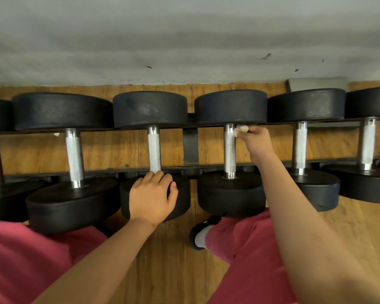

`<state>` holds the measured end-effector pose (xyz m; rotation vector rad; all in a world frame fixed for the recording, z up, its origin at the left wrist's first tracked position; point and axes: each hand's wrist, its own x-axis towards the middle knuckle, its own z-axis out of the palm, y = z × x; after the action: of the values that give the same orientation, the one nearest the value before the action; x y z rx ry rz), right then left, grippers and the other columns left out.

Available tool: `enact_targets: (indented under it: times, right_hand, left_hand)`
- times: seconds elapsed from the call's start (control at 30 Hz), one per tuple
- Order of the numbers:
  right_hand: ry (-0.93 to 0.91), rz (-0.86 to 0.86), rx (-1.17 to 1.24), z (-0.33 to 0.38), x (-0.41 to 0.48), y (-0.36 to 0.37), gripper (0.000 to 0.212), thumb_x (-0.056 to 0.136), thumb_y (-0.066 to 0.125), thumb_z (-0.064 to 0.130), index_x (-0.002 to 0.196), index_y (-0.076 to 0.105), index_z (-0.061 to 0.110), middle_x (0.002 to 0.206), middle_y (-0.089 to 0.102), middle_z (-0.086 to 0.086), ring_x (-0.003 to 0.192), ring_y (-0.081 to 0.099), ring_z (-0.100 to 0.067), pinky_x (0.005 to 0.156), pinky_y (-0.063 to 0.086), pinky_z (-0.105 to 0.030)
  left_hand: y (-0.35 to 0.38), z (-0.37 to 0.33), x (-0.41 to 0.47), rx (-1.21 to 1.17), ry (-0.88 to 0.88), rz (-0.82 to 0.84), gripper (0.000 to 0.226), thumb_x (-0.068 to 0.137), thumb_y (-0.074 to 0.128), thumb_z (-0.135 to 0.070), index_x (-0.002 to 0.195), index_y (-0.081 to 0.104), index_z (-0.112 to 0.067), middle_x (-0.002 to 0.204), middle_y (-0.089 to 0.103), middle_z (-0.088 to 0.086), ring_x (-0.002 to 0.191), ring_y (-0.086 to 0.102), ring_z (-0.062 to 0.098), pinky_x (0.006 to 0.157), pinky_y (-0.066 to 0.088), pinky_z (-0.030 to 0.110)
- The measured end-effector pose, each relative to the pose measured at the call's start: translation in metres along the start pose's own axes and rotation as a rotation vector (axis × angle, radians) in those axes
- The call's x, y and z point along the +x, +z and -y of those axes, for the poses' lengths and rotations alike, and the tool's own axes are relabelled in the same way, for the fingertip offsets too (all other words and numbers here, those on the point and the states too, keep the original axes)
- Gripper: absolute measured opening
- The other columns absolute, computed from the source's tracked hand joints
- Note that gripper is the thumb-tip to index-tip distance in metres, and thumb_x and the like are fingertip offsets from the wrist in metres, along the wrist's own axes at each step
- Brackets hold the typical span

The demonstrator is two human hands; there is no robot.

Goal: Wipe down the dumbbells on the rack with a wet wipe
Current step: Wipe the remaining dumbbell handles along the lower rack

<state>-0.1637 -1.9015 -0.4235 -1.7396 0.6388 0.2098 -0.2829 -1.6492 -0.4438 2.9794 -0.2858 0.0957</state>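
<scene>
Several black dumbbells with knurled steel handles lie side by side across the black rack (190,148). My right hand (256,142) pinches a crumpled white wet wipe (241,129) against the far end of one dumbbell's handle (230,148), just below its far head (230,107). My left hand (153,197) rests on the near head (180,198) of the neighbouring dumbbell to the left, fingers curled over its top beside the handle (154,149).
A grey wall (184,40) rises right behind the rack. Wooden floor (176,260) lies below. My red-trousered legs (246,249) and a dark shoe (201,234) stand close to the near heads. More dumbbells (299,145) continue to both sides.
</scene>
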Motion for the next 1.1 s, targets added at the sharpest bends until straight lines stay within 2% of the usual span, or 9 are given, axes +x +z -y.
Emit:
enact_targets:
  times: [0.13,0.23,0.33,0.43,0.63,0.77,0.9,0.97,1.1]
  right_hand:
    - [-0.113,0.008,-0.177,-0.004,-0.005,0.001,0.012,0.094,0.061,0.015,0.101,0.070,0.011,0.097,0.070,-0.002,0.090,0.062,-0.011,0.070,0.041,-0.020]
    - [-0.087,-0.044,-0.152,-0.001,-0.005,0.007,0.016,0.095,0.060,0.020,0.097,0.069,0.007,0.092,0.070,-0.007,0.080,0.062,-0.009,0.063,0.041,-0.019]
    - [-0.055,-0.108,-0.024,-0.003,-0.009,0.016,0.010,0.093,0.064,0.022,0.092,0.068,0.013,0.089,0.069,-0.002,0.080,0.061,-0.008,0.062,0.040,-0.017]
    - [-0.006,-0.058,0.035,-0.005,-0.013,0.021,0.010,0.091,0.066,0.022,0.100,0.065,0.017,0.088,0.064,0.009,0.079,0.058,0.000,0.060,0.038,-0.013]
    - [0.023,-0.027,-0.017,-0.001,-0.007,0.019,0.018,0.093,0.063,0.028,0.104,0.064,0.015,0.094,0.064,0.005,0.081,0.055,-0.002,0.062,0.038,-0.016]
    - [0.047,-0.024,0.101,-0.006,-0.010,0.018,0.006,0.093,0.064,0.024,0.097,0.064,0.020,0.096,0.066,0.006,0.091,0.060,-0.007,0.067,0.040,-0.017]
    - [0.049,-0.140,0.203,-0.011,-0.012,0.019,0.015,0.089,0.068,0.017,0.105,0.069,0.015,0.101,0.070,0.003,0.096,0.062,-0.007,0.075,0.045,-0.017]
    - [0.022,-0.155,0.188,-0.011,-0.012,0.018,0.018,0.089,0.068,0.016,0.107,0.070,0.012,0.100,0.070,0.002,0.095,0.064,-0.007,0.080,0.048,-0.018]
    - [-0.004,-0.051,-0.048,-0.019,-0.019,0.014,0.022,0.094,0.062,0.032,0.101,0.067,0.011,0.087,0.066,0.001,0.080,0.061,-0.008,0.066,0.044,-0.018]
  left_hand:
    - [0.000,0.000,-0.001,0.004,0.002,-0.003,0.034,0.090,0.039,-0.030,0.078,0.068,-0.016,0.074,0.063,-0.001,0.068,0.059,0.020,0.056,0.041,0.028]
    - [-0.001,0.000,0.000,-0.001,0.002,-0.006,0.035,0.090,0.039,-0.030,0.079,0.069,-0.016,0.074,0.064,0.000,0.068,0.059,0.020,0.056,0.041,0.028]
    - [-0.001,0.000,0.000,0.000,0.000,-0.003,0.036,0.090,0.038,-0.030,0.078,0.068,-0.016,0.074,0.064,0.000,0.067,0.059,0.020,0.056,0.041,0.028]
    - [0.000,0.000,0.000,0.008,-0.002,0.011,0.035,0.091,0.038,-0.031,0.079,0.068,-0.017,0.075,0.063,0.000,0.068,0.059,0.020,0.056,0.041,0.029]
    - [0.000,0.001,0.000,0.003,-0.006,0.012,0.035,0.091,0.038,-0.031,0.080,0.068,-0.017,0.076,0.064,-0.001,0.070,0.059,0.020,0.056,0.042,0.029]
    - [0.000,0.001,-0.001,-0.001,-0.006,0.012,0.035,0.091,0.038,-0.031,0.080,0.069,-0.017,0.076,0.064,-0.001,0.069,0.060,0.019,0.057,0.042,0.028]
    - [0.000,0.001,-0.001,-0.004,-0.005,0.006,0.035,0.091,0.038,-0.031,0.080,0.068,-0.017,0.075,0.063,-0.001,0.069,0.059,0.019,0.056,0.040,0.028]
    - [0.000,0.001,-0.002,-0.006,-0.006,0.011,0.035,0.091,0.038,-0.031,0.080,0.068,-0.017,0.076,0.063,-0.001,0.069,0.059,0.019,0.056,0.040,0.028]
    - [0.000,0.001,0.001,-0.011,0.000,0.019,0.035,0.091,0.038,-0.031,0.080,0.068,-0.018,0.076,0.063,-0.001,0.070,0.059,0.019,0.056,0.041,0.028]
